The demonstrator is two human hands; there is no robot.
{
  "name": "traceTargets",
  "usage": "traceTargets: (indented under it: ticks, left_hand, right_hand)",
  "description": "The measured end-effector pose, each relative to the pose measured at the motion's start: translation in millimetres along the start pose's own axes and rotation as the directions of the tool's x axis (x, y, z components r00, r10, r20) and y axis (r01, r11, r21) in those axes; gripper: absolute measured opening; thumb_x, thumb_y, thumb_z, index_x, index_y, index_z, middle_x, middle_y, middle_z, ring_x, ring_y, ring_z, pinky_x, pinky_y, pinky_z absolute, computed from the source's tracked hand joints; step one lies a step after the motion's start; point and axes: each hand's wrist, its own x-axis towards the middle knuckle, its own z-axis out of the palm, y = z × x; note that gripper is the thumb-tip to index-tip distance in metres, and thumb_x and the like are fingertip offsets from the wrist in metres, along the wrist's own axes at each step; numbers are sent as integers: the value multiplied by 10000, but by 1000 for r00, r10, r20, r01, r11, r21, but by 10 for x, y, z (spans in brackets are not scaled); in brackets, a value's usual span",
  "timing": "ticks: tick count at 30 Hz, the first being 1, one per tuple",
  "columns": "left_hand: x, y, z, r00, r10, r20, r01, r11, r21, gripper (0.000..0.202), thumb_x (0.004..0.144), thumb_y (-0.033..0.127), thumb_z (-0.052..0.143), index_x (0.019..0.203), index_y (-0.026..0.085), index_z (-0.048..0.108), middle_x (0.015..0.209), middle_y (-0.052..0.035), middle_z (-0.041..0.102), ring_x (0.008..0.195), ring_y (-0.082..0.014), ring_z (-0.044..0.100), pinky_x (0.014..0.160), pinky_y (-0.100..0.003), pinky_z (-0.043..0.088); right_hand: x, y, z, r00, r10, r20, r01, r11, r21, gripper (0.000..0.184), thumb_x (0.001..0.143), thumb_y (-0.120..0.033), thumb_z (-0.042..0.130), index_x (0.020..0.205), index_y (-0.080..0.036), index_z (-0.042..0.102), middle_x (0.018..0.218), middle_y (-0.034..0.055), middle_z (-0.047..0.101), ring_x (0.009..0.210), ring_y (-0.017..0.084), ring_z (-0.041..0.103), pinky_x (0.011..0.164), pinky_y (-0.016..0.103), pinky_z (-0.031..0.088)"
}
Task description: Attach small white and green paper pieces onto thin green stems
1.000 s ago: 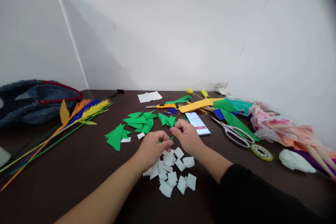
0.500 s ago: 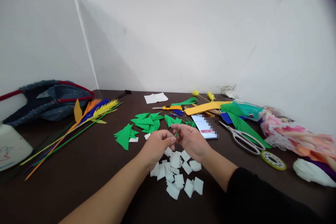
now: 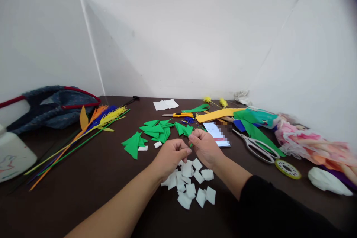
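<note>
My left hand (image 3: pixel 170 156) and my right hand (image 3: pixel 205 148) meet above a pile of several small white paper squares (image 3: pixel 192 186) on the dark table (image 3: pixel 92 178). Both hands are pinched on a small green piece (image 3: pixel 191 144) held between the fingertips. Folded green paper triangles (image 3: pixel 156 131) lie just beyond the hands, with another green stack (image 3: pixel 132 144) to their left.
A phone (image 3: pixel 216 134), scissors (image 3: pixel 258 146), a tape roll (image 3: pixel 288 169), a yellow utility knife (image 3: pixel 178 114) and a doll (image 3: pixel 312 142) lie to the right. Coloured feather stems (image 3: pixel 83 128), a dark bag (image 3: pixel 52 106) and a white object (image 3: pixel 12 154) are at the left.
The view has shifted left, bringing the white object at the left edge into sight. Both hands stay pinched together on the green piece, now a little lower than half a second ago.
</note>
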Motion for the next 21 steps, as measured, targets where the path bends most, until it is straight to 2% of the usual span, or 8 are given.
traceTargets:
  ticks: [5, 12, 17, 21]
  left_hand:
    - [6, 14, 36, 995, 18, -97, -4, 989, 150, 174, 665, 234, 554, 544, 172, 445, 470, 59, 424, 450, -84, 375, 444, -206, 280]
    - [7, 27, 81, 979, 114, -167, -62, 956, 287, 204, 660, 239, 541, 525, 180, 400, 503, 56, 400, 495, -92, 351, 469, -213, 278]
    - [20, 20, 131, 963, 97, -250, 8, 921, 389, 234, 640, 259, 563, 514, 191, 378, 476, 59, 410, 476, -100, 356, 464, -220, 264]
    - [36, 35, 96, 957, 99, -274, 64, 846, 530, 254, 614, 283, 594, 491, 187, 393, 474, 45, 466, 491, -116, 412, 495, -233, 267]
  right_hand:
    - [14, 70, -16, 999, -3, -46, 1, 999, -50, 312, 648, -327, 639, 576, -193, 366, 518, -61, 403, 492, 87, 398, 487, 236, 327]
    - [19, 105, 21, 996, 28, -86, -33, 998, -51, 327, 664, -353, 629, 576, -196, 357, 485, -68, 396, 451, 74, 358, 453, 226, 291]
    - [15, 134, 43, 988, -7, -152, -9, 994, -106, 322, 659, -362, 626, 566, -197, 366, 464, -77, 360, 432, 72, 336, 435, 222, 274]
    - [45, 151, 6, 981, -22, -195, 0, 994, -113, 332, 653, -376, 632, 554, -193, 373, 452, -80, 351, 426, 69, 317, 430, 220, 255]
